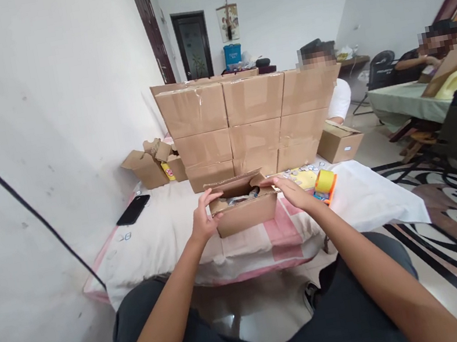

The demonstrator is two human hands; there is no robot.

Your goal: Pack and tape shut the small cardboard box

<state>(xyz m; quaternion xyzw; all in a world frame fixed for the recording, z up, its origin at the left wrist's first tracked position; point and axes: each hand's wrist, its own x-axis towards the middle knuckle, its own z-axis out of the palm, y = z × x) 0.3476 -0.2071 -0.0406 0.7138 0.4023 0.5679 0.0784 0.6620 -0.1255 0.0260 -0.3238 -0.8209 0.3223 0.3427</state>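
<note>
- Brown cardboard formed the small open box (pixel 245 213), which was set on the pink-and-white mattress (pixel 164 235) near the middle of its front edge.
- The box was gripped at its left end by the left hand (pixel 204 218), the fingers curled over the top of the side flap.
- The right hand (pixel 292 192) was laid against the box's right end, fingers stretched along the raised flap and pressed onto it rather than clenched.
- Dark packed items were seen inside the box, too small to be told apart.
- A yellow tape roll in an orange dispenser (pixel 325 183) was found just beside the right hand, with small loose pieces (pixel 299 172) scattered behind it.
- A wall of stacked sealed cartons (pixel 247 123) was ranged along the mattress's far edge, touching one another.
- A black phone (pixel 133 209) was left near the left edge, well apart from the box.
- Open empty cartons (pixel 152 164) were piled at the far left corner.
</note>
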